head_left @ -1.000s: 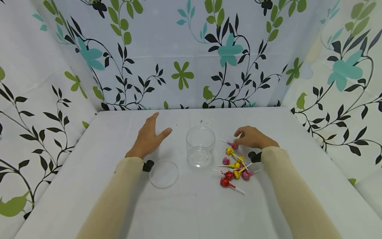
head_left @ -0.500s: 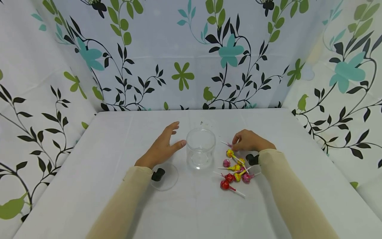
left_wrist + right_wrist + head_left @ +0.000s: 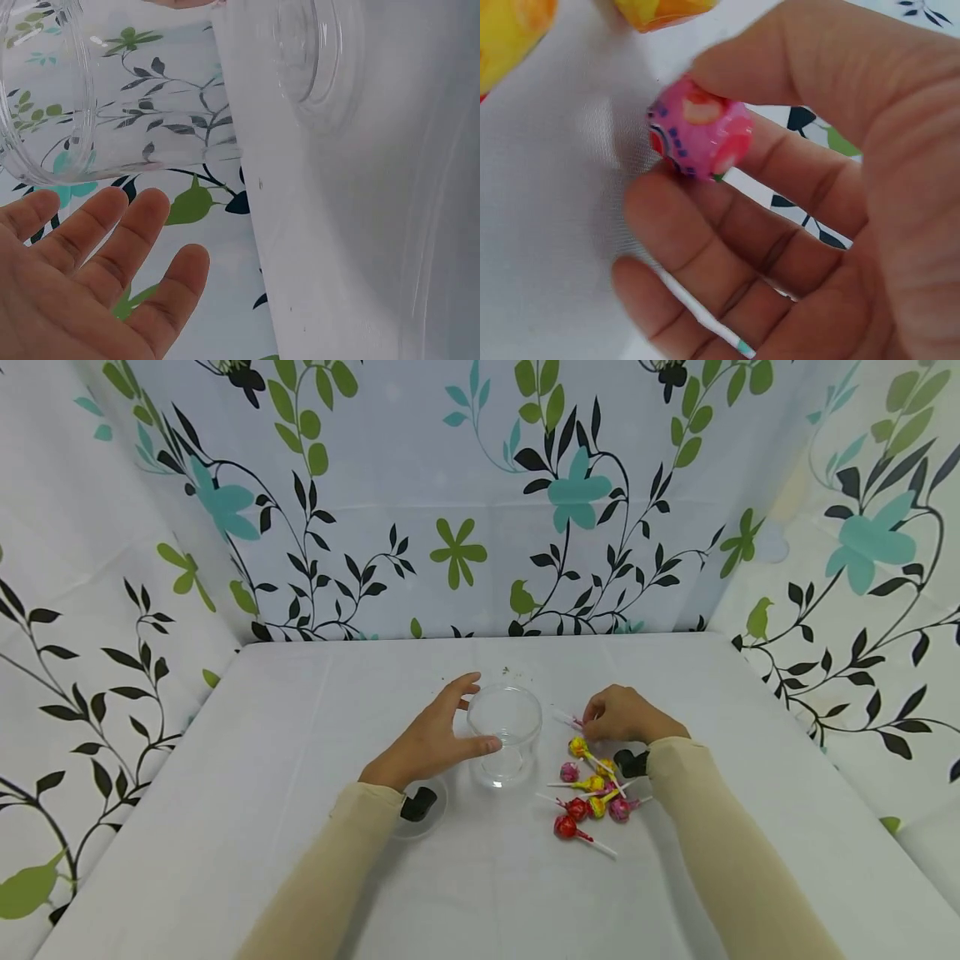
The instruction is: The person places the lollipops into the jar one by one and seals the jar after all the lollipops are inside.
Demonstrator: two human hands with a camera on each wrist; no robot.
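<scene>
A clear round jar [image 3: 506,747] stands upright on the white table. My left hand [image 3: 431,739] is beside it, fingers spread and thumb overlapping its front in the head view. In the left wrist view, the straight fingers [image 3: 142,221] lie just short of the jar wall [image 3: 161,97]; I cannot tell whether any part touches it. My right hand [image 3: 628,713] pinches a pink-wrapped lollipop [image 3: 697,127] by its candy ball, between thumb and fingers. Its white stick [image 3: 564,716] points left in the head view.
Several red, yellow and pink lollipops, including a red one [image 3: 566,827], lie in a loose pile right of the jar. A clear round lid [image 3: 445,806] lies flat under my left wrist. Leaf-patterned cloth [image 3: 390,485] hangs behind and on both sides of the table.
My left hand has moved right, from apart on the left to right beside the jar. My right hand has closed onto the pink lollipop, staying in nearly the same place.
</scene>
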